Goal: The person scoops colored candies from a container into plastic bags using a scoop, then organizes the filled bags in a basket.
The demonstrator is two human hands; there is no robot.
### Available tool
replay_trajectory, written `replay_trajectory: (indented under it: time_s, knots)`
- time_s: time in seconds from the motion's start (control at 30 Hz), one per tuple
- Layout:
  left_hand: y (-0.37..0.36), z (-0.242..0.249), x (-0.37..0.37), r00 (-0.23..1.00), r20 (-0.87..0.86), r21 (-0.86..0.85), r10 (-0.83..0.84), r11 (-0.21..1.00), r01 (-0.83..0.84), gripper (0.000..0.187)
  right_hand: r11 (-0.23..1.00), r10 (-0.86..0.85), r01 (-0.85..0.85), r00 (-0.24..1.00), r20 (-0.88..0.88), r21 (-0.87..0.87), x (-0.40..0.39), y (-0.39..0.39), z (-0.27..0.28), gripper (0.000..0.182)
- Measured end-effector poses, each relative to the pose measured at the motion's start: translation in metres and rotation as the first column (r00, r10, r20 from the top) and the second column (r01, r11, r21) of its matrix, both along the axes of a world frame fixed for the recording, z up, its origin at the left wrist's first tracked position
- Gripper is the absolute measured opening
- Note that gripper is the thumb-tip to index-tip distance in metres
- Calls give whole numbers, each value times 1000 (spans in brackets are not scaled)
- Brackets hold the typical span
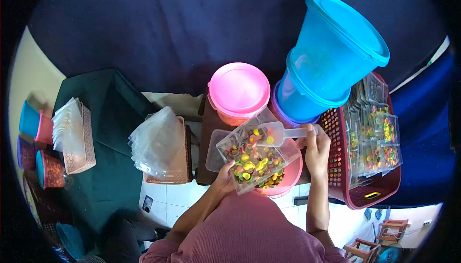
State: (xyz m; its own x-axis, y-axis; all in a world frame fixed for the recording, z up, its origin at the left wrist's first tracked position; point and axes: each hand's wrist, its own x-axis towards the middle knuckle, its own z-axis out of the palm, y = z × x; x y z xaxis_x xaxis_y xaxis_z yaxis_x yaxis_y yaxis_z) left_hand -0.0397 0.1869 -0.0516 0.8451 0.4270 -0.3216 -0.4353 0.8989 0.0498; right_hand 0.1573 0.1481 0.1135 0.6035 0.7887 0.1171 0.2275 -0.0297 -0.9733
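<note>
My left hand (224, 179) grips the lower left edge of a clear plastic bag (246, 163), which lies tilted in front of my chest. Small round pieces in yellow, green, red and brown fill much of it. The handle of a translucent scoop (274, 134) is in my right hand (317, 150), fingers closed around it. The scoop's bowl sits at the bag's upper part, overlapping it in this view. Below the bag stands a pink tub (294, 169) with more of the same pieces, partly hidden by the bag.
A pink lidded bucket (240, 87) and stacked blue buckets (331, 51) stand behind. On the right, a maroon basket (357, 200) holds filled bags (379, 138). On the left, a basket (180, 167) carries unfilled bags (156, 140). Another person's leg (122, 236) shows at lower left.
</note>
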Motion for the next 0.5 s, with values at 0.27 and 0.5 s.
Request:
replay_trajectory:
  time_s: [0.27,0.5]
  knots:
    - [2,7,-6,998,56,26,-6,1000,5,59,1000,11,-11,1000,17,17,15,3,-6,29]
    - [8,7,-24,998,-51,339,-34,939,49,70,966,254,-248,964,80,-72,15,-16,16,30]
